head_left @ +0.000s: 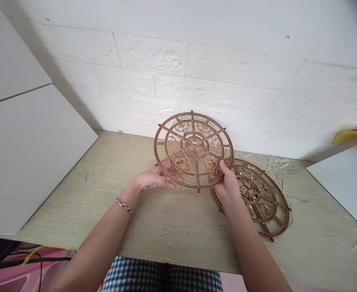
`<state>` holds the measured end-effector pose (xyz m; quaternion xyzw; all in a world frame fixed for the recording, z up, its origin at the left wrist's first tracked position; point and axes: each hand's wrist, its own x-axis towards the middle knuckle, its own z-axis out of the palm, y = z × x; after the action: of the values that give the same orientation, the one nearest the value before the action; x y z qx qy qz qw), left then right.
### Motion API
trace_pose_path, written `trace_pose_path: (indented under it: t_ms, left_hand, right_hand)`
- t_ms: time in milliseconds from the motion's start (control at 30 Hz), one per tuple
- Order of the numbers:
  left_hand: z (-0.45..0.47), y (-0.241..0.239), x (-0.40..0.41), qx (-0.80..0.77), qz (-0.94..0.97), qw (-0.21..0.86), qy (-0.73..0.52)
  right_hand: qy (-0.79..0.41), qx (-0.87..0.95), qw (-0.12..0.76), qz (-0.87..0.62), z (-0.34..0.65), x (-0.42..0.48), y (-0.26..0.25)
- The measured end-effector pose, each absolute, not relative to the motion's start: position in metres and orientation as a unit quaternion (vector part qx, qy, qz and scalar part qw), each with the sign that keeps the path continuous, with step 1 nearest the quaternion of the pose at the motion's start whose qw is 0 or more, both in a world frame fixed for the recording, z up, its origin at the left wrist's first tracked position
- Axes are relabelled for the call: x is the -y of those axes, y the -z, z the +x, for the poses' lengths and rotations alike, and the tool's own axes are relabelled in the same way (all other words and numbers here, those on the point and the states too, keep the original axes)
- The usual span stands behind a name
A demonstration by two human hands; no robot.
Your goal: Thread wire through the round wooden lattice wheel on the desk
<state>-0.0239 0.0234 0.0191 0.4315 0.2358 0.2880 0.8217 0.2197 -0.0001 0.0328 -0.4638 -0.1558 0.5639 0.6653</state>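
A round, bronze-coloured openwork frame (197,169), with spokes, rings and scroll ornaments, is raised above the table and tilted towards me. My right hand (227,182) grips its lower right rim, thumb in front and fingers behind. My left hand (154,178) is at the lower left rim, its fingers loosely spread behind the lattice and partly seen through it; whether they bear any weight I cannot tell. Thin wire-like strands run across the raised frame. On the table to the right lies similar round latticework (283,198), partly covered by my right hand and forearm.
Thin pale strips (277,163) are scattered at the table's back right, and a single strip (101,173) lies at left. A white brick-patterned wall (172,56) rises behind the wooden table (172,231). White panels stand at left (32,162) and right (345,182).
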Motion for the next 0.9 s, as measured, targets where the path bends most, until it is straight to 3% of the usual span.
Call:
trace_pose_path:
  t_ms: [167,333,900]
  left_hand:
    - [-0.002,-0.018,-0.015,-0.193,0.350,0.827,-0.395]
    - [0.025,-0.016,-0.011,-0.284,0.234,0.765,-0.528]
    - [0.011,-0.021,-0.019,-0.313,0.227,0.737,-0.555]
  right_hand:
    - [-0.564,0.164,0.681,-0.437,0.212,0.001,-0.029]
    - [-0.554,0.146,0.690,-0.443,0.208,0.000,-0.025]
    - [-0.579,0.162,0.663,-0.446,0.199,0.005,-0.029]
